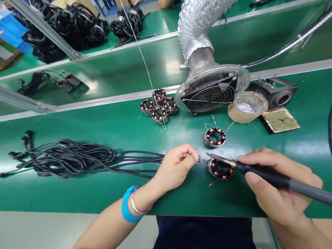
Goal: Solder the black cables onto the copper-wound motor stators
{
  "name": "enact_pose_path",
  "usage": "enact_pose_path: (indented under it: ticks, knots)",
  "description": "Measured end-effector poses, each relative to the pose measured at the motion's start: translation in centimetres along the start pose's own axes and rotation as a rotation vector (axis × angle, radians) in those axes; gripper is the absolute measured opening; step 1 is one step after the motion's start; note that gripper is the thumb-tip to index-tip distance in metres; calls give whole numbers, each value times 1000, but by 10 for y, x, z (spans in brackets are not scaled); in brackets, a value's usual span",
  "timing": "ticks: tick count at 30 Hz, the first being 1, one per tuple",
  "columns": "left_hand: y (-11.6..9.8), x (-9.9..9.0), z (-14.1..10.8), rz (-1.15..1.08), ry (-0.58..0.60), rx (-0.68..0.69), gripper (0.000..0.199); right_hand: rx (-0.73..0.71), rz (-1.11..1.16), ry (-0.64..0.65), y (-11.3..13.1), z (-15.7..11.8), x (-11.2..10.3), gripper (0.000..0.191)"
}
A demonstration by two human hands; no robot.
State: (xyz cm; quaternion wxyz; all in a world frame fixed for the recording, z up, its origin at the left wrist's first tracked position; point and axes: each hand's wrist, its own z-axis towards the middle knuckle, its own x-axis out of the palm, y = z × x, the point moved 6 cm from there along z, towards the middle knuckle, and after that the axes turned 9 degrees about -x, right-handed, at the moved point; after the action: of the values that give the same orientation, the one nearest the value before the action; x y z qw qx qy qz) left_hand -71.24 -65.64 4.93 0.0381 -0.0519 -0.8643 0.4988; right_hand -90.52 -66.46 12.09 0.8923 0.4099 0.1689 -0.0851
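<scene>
Head view: left fingers pinched closed, seemingly on thin solder wire.

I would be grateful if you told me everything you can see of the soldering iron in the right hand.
The slim soldering iron has a black grip, a smooth grey rear part and a metal shaft ending in a pointed tip. The right hand holds it by the grip. It slants slightly, its tip pointing toward the left hand without touching it. The shaft passes over the dark ring with copper windings; contact is unclear. Its rear end leaves the view.
</scene>
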Motion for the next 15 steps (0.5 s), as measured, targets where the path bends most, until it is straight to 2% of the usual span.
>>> enact_pose_path:
  ticks: [15]
  knots:
    - [0,1,-1,33,-1,-5,12,24,42,15,4,4,6,19]
